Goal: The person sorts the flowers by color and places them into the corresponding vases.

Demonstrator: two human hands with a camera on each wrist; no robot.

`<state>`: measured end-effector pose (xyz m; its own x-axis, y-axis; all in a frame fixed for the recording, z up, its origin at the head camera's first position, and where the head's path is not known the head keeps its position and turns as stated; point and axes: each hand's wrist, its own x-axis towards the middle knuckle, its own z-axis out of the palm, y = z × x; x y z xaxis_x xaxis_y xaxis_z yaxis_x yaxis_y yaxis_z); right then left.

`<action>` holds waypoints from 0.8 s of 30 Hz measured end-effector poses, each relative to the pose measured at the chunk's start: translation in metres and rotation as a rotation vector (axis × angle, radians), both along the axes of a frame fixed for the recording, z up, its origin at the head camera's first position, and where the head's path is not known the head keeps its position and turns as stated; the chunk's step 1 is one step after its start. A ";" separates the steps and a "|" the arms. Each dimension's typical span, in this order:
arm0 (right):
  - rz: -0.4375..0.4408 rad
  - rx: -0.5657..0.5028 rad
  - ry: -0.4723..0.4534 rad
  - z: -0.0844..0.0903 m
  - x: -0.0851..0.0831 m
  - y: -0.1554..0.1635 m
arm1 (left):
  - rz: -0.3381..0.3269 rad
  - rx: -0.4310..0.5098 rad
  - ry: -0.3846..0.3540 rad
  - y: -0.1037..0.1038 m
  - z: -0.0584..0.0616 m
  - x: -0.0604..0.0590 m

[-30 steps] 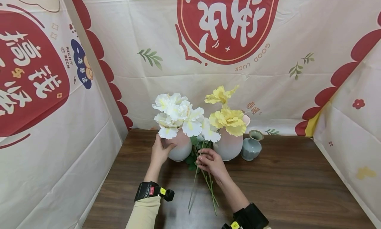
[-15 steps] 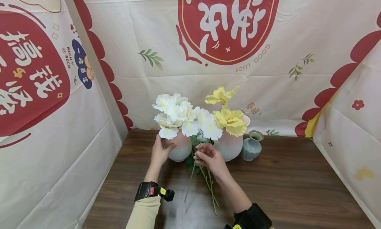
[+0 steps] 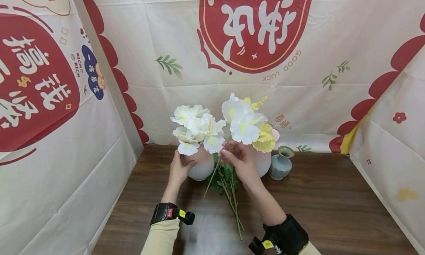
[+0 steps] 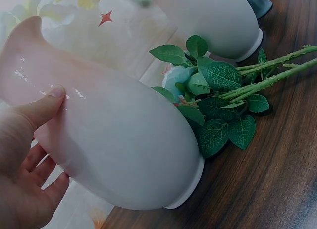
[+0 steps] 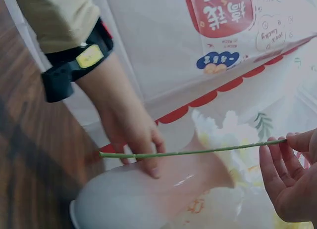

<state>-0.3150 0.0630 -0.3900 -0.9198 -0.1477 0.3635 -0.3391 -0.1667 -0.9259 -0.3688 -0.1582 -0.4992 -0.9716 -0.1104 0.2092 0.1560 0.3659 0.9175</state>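
My left hand (image 3: 178, 170) grips the neck of a rounded pink-and-white vase (image 4: 133, 145), thumb on the near side. Several white ruffled flowers (image 3: 190, 128) stand in that vase. Between thumb and fingers, my right hand (image 3: 241, 161) pinches the thin green stem (image 5: 208, 151) of another white flower (image 3: 245, 124) with yellow streaks. Its bloom is raised to the right of the vase's flowers, partly covering yellow flowers (image 3: 265, 140) behind. The stem's cut end slants down to the left, in front of the gripped vase in the right wrist view.
A second pink-and-white vase (image 3: 263, 163) stands at right, partly behind my right hand. Beside it is a small blue-grey vase (image 3: 280, 164). Leafy green stems (image 3: 230, 196) with a pale blue bloom (image 4: 176, 81) lie on the wooden table (image 3: 315, 210) between the large vases. Printed cloth hangs behind.
My right hand has lifted the white flower up and to the right, its bloom now before the yellow flowers. The left hand keeps its grip on the vase.
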 end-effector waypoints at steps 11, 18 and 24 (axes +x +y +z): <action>-0.167 -0.108 0.074 0.033 -0.014 -0.005 | 0.002 -0.012 -0.003 0.000 -0.001 0.002; -0.202 -0.170 0.118 0.047 -0.019 -0.005 | 0.007 -0.018 -0.009 0.000 -0.001 0.002; -0.231 -0.189 0.145 0.058 -0.022 -0.006 | 0.013 -0.019 -0.008 0.000 0.000 0.002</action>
